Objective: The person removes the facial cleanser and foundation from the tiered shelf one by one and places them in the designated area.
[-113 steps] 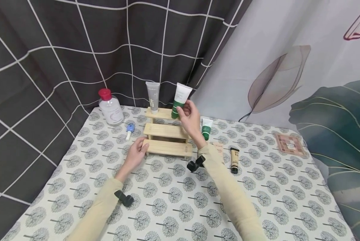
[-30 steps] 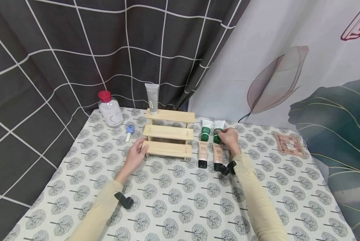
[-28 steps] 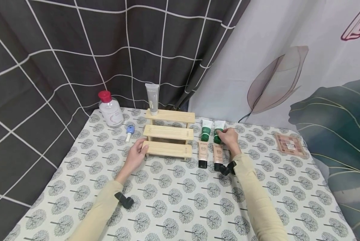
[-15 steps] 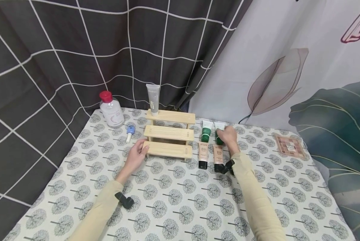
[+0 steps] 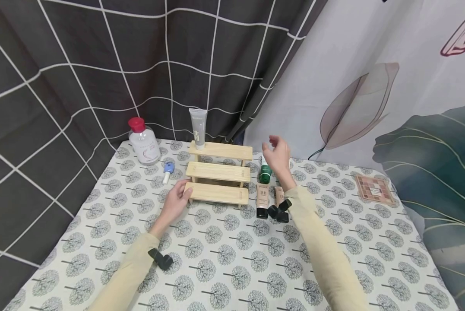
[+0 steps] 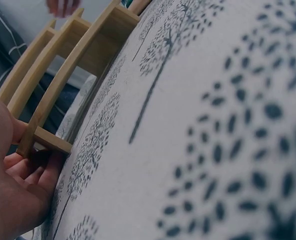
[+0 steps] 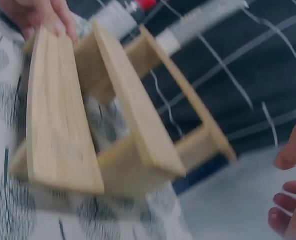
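Observation:
My left hand (image 5: 176,198) grips the left end of the lowest step of a three-step wooden stand (image 5: 216,193), thumb above and fingers beneath. A grey tube (image 5: 198,127) stands cap-down at the left of the top step. To the right of the stand, my right hand (image 5: 277,154) hovers with fingers loosely bent and nothing in them. Below it lies a white and green tube (image 5: 265,173); its twin is almost wholly covered by the hand and wrist. Two beige BB cream tubes, a left one (image 5: 262,198) and a partly hidden right one (image 5: 280,195), lie nearer me.
A clear bottle with a red cap (image 5: 144,144) stands left of the stand. Beside it lies a small blue and white item (image 5: 168,172). A pink palette (image 5: 375,189) lies near the right edge. A dark grid curtain (image 5: 139,56) hangs behind the tree-print tablecloth (image 5: 232,259).
The right hand held a white and green tube at the top step, then laid it beside its twin on the table. It has let go and risen leftward. The left hand stays put.

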Motion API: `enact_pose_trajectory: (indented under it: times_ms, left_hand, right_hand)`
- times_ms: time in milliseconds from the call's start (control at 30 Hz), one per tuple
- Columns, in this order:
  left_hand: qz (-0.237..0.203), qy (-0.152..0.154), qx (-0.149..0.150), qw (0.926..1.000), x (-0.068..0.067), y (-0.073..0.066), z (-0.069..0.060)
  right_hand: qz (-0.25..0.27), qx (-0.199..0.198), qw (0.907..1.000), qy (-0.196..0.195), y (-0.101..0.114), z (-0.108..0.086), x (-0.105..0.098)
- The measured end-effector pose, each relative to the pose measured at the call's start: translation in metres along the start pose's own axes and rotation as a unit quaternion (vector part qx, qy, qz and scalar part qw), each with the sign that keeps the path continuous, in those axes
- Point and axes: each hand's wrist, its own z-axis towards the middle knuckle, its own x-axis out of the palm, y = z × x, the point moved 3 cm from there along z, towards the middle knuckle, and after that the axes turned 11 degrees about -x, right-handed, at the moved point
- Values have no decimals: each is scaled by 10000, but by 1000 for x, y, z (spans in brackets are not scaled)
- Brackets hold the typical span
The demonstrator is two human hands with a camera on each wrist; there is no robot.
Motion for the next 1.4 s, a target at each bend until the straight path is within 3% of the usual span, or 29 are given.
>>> enact_pose_trajectory:
  times_ms: [200, 567, 933, 1133, 1400]
  left_hand:
    - [22, -56, 29, 10000, -2, -1, 0]
    - [-7, -179, -31, 9998, -5, 1, -2]
    - [-175, -197, 114, 9996, -1, -1, 0]
    - [-88, -226, 51, 9997, -3, 4, -3]
    - [-283, -112, 101, 9995, 1, 0, -1]
  right_hand:
    - [420, -734, 9963, -141, 35, 4, 24]
    - [868, -1227, 9884, 199, 62, 3, 74]
    - [1080, -1427, 9826, 494, 78, -9, 119]
    - [1126, -1444, 9810, 640, 84, -15, 143]
    - [902, -1465, 9846, 318, 92, -10, 148]
